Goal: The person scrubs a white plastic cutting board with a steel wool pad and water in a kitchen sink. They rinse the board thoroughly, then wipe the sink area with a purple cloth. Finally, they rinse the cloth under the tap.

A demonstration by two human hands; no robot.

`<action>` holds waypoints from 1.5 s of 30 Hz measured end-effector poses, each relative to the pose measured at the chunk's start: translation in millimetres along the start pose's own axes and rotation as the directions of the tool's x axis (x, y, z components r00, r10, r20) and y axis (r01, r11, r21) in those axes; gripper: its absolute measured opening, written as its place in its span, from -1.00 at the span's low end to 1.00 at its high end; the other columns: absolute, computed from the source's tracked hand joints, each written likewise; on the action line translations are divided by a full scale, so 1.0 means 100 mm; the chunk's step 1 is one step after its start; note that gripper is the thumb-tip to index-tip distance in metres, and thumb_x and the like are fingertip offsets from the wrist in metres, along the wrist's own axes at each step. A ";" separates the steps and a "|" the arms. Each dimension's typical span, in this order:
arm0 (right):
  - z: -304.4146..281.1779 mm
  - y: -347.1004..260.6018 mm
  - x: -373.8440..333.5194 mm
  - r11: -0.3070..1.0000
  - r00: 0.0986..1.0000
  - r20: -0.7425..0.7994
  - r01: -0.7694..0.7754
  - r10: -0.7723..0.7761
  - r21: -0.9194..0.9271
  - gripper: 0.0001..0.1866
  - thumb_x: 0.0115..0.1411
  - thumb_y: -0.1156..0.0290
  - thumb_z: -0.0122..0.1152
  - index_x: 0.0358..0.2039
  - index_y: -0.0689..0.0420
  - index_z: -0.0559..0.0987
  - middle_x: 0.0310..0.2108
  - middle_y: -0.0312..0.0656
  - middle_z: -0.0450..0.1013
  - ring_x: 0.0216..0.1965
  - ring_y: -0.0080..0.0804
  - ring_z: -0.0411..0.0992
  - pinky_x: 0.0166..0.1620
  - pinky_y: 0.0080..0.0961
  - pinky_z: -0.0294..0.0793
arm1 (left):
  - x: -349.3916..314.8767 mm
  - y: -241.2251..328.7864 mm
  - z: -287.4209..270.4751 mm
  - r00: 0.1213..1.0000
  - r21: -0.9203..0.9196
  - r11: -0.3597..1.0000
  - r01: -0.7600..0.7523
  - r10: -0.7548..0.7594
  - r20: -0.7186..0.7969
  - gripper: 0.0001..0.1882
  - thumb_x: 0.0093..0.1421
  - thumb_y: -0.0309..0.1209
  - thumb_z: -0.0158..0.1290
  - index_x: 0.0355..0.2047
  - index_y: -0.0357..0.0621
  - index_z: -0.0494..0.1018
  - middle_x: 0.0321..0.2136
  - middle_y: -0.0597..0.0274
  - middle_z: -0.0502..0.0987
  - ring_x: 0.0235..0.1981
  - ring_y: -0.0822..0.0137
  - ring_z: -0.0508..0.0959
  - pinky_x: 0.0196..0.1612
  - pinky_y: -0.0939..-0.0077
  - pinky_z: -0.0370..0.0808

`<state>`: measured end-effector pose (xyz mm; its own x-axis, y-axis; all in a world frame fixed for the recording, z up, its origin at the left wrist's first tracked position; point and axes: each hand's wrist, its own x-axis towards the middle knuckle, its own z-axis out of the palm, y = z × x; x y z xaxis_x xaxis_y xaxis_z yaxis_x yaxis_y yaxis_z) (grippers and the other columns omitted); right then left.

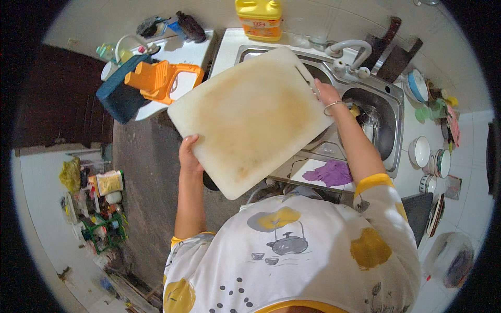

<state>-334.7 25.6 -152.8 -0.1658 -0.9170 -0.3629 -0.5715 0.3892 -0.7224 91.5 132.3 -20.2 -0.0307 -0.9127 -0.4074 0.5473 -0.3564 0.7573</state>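
A large white cutting board (250, 117), stained yellow-brown across its middle, is held up tilted in front of me. My left hand (190, 154) grips its left edge, the thumb over the top face. At the upper right edge, next to the slot handle, my right hand (327, 94) holds the board; a bracelet circles that wrist. Both hands' other fingers are mostly hidden behind the board. Below and behind it lies the steel double sink (399, 112), whose left basin is largely covered. In the right basin a shiny metal item (369, 119) shows.
A white faucet (360, 49) arches over the sink. Cleavers (399, 60) stand against the back wall, and a yellow jug (259, 21) is behind the sink. Bowls (419, 151) sit at the right. A purple cloth (330, 173) lies on the front counter; an orange plastic rack (167, 81) is at the left.
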 end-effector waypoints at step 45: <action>-1.48 -1.89 -1.85 0.868 0.563 -0.673 0.418 -0.479 -0.268 -0.56 0.03 0.01 0.22 -0.49 0.22 0.55 -0.62 -0.08 0.42 -0.58 -0.32 0.36 -0.43 -0.46 0.36 | 1.03 -0.49 0.50 0.917 -0.277 0.947 0.160 -0.039 0.396 -0.41 0.26 0.08 -0.27 0.17 0.01 0.16 0.16 0.21 0.20 0.17 0.15 0.18 0.15 0.09 0.14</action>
<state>-315.0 108.8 137.7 -0.3605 -0.7619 0.5381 -0.7809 -0.0690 -0.6209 19.5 46.1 -74.0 -0.3808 -0.9025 -0.2013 0.7456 -0.4284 0.5105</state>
